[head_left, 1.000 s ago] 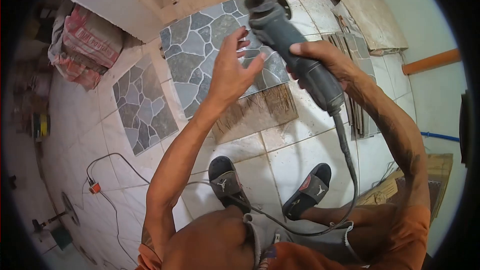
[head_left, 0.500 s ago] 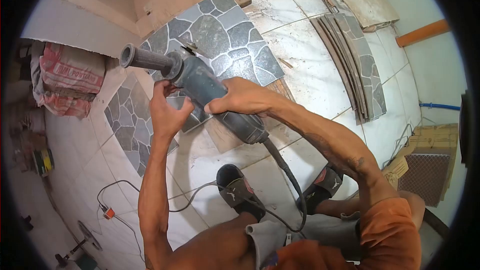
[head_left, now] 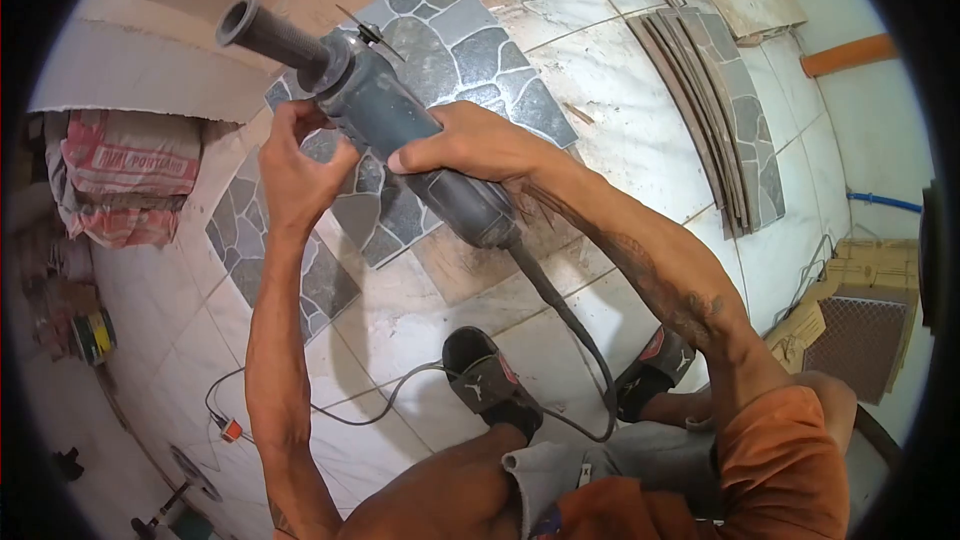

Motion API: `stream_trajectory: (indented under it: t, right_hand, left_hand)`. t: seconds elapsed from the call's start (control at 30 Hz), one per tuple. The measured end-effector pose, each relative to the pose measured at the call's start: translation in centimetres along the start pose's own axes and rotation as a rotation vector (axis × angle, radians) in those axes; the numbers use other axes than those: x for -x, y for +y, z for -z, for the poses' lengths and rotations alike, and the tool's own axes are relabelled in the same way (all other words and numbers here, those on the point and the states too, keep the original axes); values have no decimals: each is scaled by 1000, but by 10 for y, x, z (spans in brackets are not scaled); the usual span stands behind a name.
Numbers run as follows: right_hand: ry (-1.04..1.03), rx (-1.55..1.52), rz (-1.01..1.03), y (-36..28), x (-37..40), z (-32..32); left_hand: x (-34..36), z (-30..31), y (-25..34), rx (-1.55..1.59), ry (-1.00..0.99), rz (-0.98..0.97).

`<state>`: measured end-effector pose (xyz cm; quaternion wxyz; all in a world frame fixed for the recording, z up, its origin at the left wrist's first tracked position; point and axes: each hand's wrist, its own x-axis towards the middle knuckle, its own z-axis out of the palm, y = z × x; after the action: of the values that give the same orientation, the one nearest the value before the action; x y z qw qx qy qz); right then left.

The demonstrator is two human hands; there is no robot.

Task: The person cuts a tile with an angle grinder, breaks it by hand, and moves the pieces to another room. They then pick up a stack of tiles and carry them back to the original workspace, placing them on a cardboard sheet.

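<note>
An angle grinder [head_left: 385, 105] with a dark body is held up in front of me, its ribbed side handle [head_left: 285, 45] pointing to the upper left. A thin cutting disc [head_left: 388, 46] shows nearly edge-on on the far side of its head. My right hand [head_left: 475, 145] wraps around the body, thumb on top. Bent fingers of my left hand [head_left: 300, 170] are against the near side of the head, below the side handle; some fingertips are hidden there. From the grinder's rear end a black power cord [head_left: 555, 300] runs down toward my feet.
Stone-patterned tiles [head_left: 480, 50] lie below the grinder, with another patterned tile [head_left: 290, 270] to the left. Dark strips [head_left: 695, 120] lie on the right. Cement bags [head_left: 130, 170] sit at left. The cord loops past my slippers [head_left: 490, 380]; cardboard [head_left: 870, 270] stands at right.
Both hands have moved the grinder up and a little left. Its disc has swung up with the head and shows more clearly. My view has shifted slightly.
</note>
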<state>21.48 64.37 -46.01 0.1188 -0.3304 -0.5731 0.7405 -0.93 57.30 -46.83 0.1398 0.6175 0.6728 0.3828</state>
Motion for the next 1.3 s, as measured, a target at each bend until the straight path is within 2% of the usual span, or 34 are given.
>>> stream_trajectory:
  t: [0.07,0.17,0.27,0.3,0.43,0.53,0.63,0.83,1.17,1.3]
  right_hand:
    - [17,-40,37,3,-8,4]
    - [22,-103,69,10,-27,8]
    - [11,-19,79,7,-43,13]
    - [28,55,80,10,-52,14]
    - [128,284,45,6,-80,19]
    - [130,172,38,15,-91,20]
    - [349,463,-30,23,-85,11]
    - [576,498,-52,37,-126,5]
    - [612,547,-47,53,-167,18]
    - [602,534,-43,49,-175,21]
  left_hand:
    - [-5,-2,-3,123,-2,32]
    - [-4,-13,-12,835,52,539]
    - [-15,-30,22,1060,-180,800]
    - [-25,-44,29,1133,-178,748]
    - [-58,-63,11,1012,-65,784]
    - [-75,-79,-1,1039,36,772]
    - [-92,-94,-28,1010,24,774]
    - [-121,-110,-54,939,68,676]
    - [-153,-125,-100,847,-63,794]
    - [-162,-128,-112,799,-40,758]
